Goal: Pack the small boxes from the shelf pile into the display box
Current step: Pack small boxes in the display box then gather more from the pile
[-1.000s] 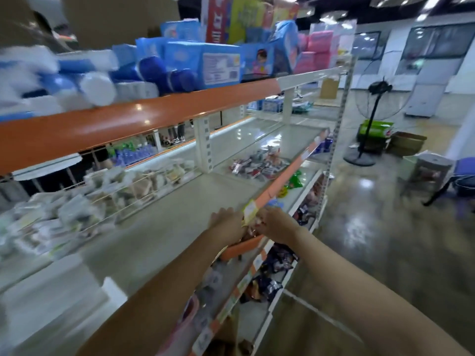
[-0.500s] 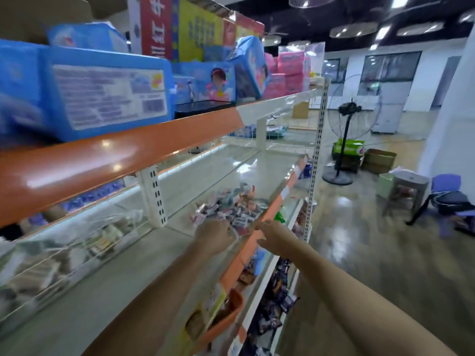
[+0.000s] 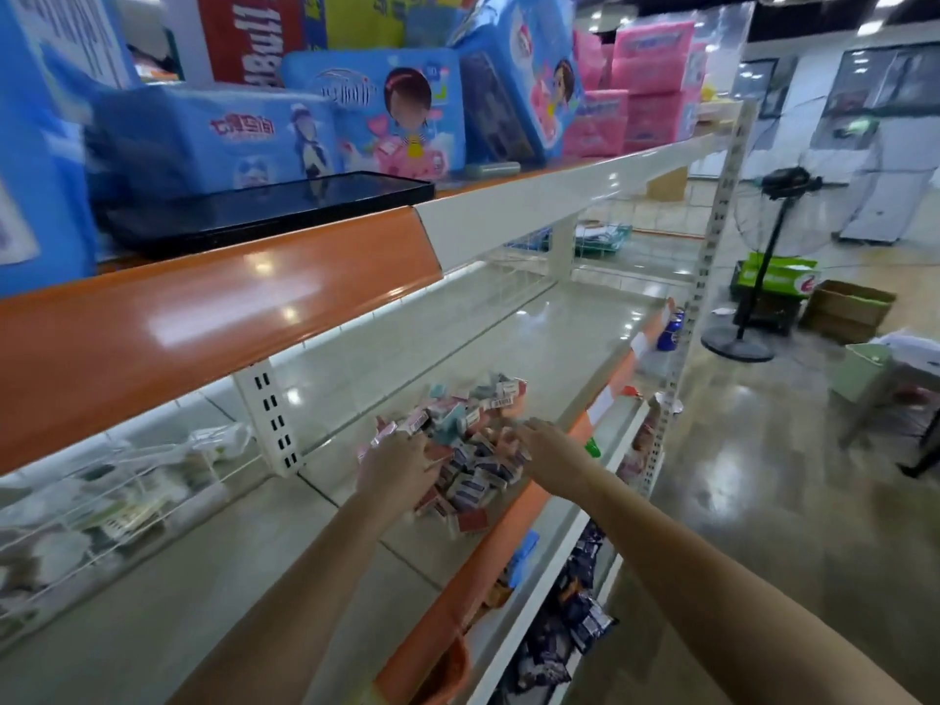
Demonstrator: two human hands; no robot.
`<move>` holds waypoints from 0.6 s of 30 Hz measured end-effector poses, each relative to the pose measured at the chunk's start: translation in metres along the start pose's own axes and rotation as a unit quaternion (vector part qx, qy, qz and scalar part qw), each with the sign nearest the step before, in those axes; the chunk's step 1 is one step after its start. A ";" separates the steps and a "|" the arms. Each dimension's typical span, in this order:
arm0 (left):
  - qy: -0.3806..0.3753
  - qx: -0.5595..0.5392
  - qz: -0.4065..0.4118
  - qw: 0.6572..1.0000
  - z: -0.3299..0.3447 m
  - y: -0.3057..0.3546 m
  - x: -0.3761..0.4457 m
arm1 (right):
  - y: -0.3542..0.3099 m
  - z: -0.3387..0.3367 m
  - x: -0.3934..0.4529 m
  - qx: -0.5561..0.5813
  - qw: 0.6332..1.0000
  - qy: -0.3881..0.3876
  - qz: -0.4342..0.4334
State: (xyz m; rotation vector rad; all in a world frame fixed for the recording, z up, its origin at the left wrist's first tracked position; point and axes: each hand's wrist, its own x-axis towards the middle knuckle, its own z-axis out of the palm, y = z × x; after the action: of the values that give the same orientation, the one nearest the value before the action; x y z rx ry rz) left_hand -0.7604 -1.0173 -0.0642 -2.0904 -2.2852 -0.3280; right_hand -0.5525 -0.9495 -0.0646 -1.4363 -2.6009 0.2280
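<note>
Still early in the packing, by the look of it: a sizeable pile of small boxes (image 3: 470,450) heaped on the middle shelf (image 3: 534,348), close to its orange front lip (image 3: 513,521), and plenty left to move. Left hand (image 3: 399,473) down on the near-left side of the pile, fingers curled into the boxes, apparently gathering some, though a firm grasp cannot be told. Right hand (image 3: 547,450) on the pile's front-right edge, fingers stretched fairly flat over the boxes, not clenched. No display box clearly in view; possibly the orange container (image 3: 447,669) low at the shelf front nearer the person than the pile, but cannot tell. Room for moving: bare shelf surface behind and beyond the pile, upper shelf rail (image 3: 213,307) overhanging above it, a slotted upright (image 3: 269,419) just left of the pile, open floor past the lip. Likely risk: boxes sliding off that lip during a scoop.
</note>
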 end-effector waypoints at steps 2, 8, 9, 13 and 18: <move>-0.002 -0.004 -0.030 1.000 0.005 0.000 0.004 | 0.011 0.005 0.018 -0.013 0.999 0.009 -0.039; 0.007 -0.011 -0.085 0.996 0.014 0.004 0.007 | 0.040 0.014 0.052 -0.047 0.988 -0.026 -0.143; 0.013 -0.013 -0.092 0.996 0.015 0.006 0.008 | 0.044 0.015 0.056 -0.056 0.986 -0.028 -0.158; 0.053 -0.039 -0.102 0.993 0.021 0.011 0.008 | 0.051 0.014 0.064 -0.054 0.977 -0.030 -0.203; 0.096 -0.068 -0.123 0.985 0.024 0.015 0.003 | 0.052 0.008 0.064 0.041 0.973 0.000 -0.228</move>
State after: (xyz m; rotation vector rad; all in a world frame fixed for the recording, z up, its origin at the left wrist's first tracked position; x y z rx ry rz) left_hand -0.7430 -1.0091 -0.0850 -1.7375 -2.4644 -0.6804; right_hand -0.5452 -0.8680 -0.0795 -0.7788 -2.7915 0.2681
